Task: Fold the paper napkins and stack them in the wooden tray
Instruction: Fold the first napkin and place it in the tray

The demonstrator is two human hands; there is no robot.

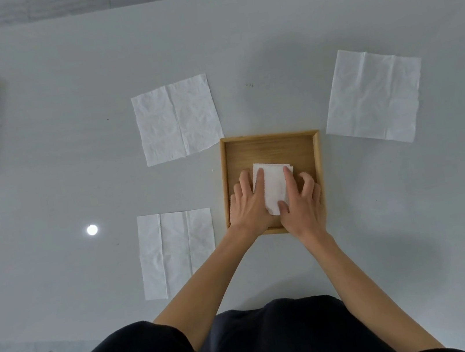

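Soft overhead light, one glare spot, blurred, warped edges.

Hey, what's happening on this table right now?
A person is folding paper napkins and stacking them in a wooden tray. Both hands, the left hand and the right hand, are pressing a folded napkin flat inside the tray; an edge peeking out at its far side suggests another one underneath. Three unfolded napkins lie on the table around the tray: one beyond it to the left, one to the right, and one near the left arm.
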